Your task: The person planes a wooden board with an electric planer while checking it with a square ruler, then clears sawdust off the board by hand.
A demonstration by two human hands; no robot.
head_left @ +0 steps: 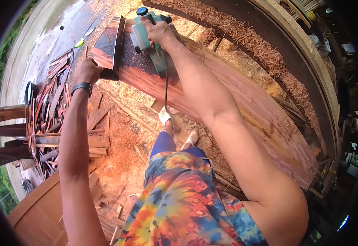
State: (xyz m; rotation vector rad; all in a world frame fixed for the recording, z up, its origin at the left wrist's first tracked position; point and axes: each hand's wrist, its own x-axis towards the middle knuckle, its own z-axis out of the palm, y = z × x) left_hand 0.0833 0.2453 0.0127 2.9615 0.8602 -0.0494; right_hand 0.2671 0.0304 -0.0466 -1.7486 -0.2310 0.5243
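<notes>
Square (118,45) gripped by left hand (88,70) across plank (212,78), planer (148,39) held on plank, right hand (159,33) wrapped around handle

No readable text, labels, brands, numbers or signs

head-worn camera — looking forward and down, arm's reach from board (228,94)

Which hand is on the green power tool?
The bare-wristed right hand; the left hand, with the dark wristband, holds the long straight tool.
</notes>
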